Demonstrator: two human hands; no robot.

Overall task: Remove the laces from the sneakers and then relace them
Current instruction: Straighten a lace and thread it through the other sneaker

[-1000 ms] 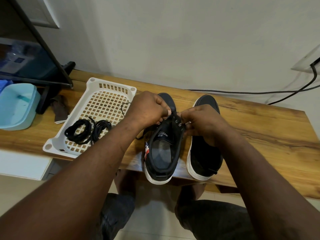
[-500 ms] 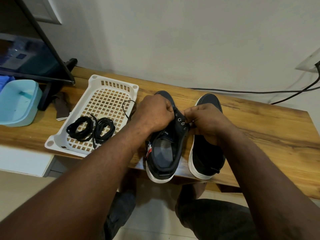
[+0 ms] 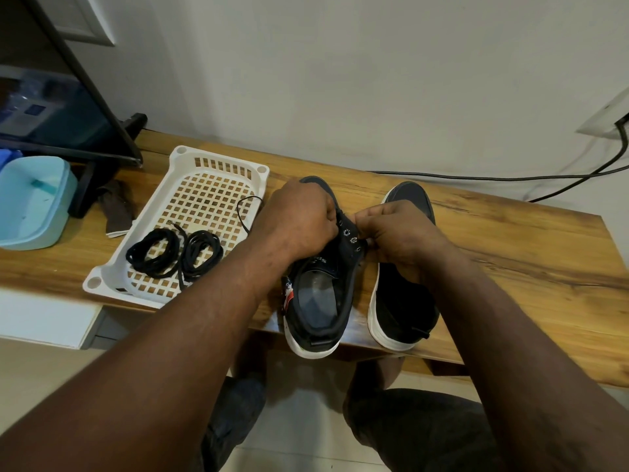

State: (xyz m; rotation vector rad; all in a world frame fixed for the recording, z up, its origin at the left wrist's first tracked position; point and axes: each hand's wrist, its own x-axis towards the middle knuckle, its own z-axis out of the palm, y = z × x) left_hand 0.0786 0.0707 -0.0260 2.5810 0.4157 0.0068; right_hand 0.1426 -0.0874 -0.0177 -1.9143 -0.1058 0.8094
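Black canvas on white rubber soles: two sneakers stand on the wooden surface (image 3: 510,260) beside the white basket (image 3: 102,282). Both hands work on the held sneaker (image 3: 316,294), the one just beside the basket. Its tongue and basket-side eyelet flap sit under the curled fingers of the left hand (image 3: 299,226); the right hand (image 3: 398,233) pinches the opposite flap, thumb and fingertips closed on its edge. Whether either also has lace between its fingers I cannot tell. Three metal eyelets (image 3: 347,232) show between the hands and look empty, and one loose lace strand (image 3: 245,212) arcs over the basket's edge toward the left hand, so I judge this to be either the last pull-out or the first pass of relacing. The next move calls for finding the lace tip and feeding it squarely through one small hole with the flap held taut. Count: two sneakers, the second sneaker (image 3: 401,301) on the side away from the basket showing no lace; two coiled lace bundles (image 3: 153,255) in the basket; one loose strand; one basket
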